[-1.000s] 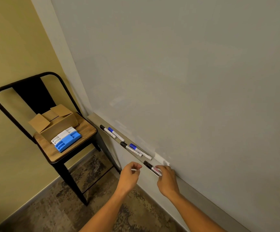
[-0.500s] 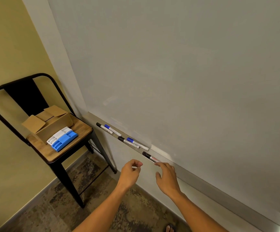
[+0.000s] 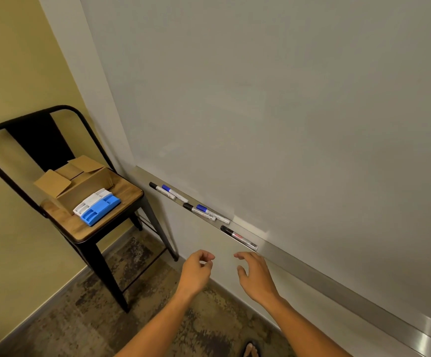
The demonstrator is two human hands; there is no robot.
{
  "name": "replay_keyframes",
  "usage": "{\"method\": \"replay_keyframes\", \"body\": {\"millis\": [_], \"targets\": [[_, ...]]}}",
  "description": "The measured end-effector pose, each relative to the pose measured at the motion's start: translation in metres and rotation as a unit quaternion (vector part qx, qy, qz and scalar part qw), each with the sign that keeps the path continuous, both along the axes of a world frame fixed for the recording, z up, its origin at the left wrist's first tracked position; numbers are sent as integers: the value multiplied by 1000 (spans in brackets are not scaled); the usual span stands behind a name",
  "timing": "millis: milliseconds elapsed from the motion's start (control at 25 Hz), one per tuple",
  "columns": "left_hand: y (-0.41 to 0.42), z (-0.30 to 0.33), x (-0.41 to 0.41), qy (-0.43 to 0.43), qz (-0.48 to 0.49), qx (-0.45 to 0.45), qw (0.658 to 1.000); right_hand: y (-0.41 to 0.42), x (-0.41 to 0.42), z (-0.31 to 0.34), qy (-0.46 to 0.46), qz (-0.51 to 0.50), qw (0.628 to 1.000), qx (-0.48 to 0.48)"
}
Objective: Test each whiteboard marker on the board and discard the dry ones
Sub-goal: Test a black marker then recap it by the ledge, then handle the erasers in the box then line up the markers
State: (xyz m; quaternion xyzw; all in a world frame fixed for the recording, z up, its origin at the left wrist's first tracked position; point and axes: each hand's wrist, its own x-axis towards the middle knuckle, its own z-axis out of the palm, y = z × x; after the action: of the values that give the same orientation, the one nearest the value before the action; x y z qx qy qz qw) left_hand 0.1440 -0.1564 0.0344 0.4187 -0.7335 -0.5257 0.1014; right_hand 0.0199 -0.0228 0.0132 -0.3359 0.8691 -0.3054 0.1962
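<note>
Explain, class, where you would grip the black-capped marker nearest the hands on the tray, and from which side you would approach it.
Pinch the black-capped marker at its white barrel, mid-length, with the right hand. Come from above and the room side: it lies flat along the tray, the whiteboard close behind, so only its top and front are free.

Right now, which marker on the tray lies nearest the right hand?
The lone black-capped marker with the red label, just above the right hand; the others lie paired farther left.

The whiteboard (image 3: 273, 99) runs off the top and right edges, and its tray (image 3: 363, 295) leaves at lower right. Print on the markers (image 3: 238, 237) is too small to read. A sandalled foot (image 3: 250, 350) is cut off at the bottom edge.
</note>
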Motion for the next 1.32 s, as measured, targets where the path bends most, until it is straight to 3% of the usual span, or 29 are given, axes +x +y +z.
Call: {"method": "replay_keyframes", "body": {"millis": [360,840,1320], "targets": [[-46,3,9,-6,113,-8,994,-78,-10,3,-21,140,990,2],[-101,29,32,-20,289,-46,956,-198,-16,25,-59,334,938,-67],[-217,30,91,-23,346,-65,936,-326,31,23,-52,391,915,-86]]}}
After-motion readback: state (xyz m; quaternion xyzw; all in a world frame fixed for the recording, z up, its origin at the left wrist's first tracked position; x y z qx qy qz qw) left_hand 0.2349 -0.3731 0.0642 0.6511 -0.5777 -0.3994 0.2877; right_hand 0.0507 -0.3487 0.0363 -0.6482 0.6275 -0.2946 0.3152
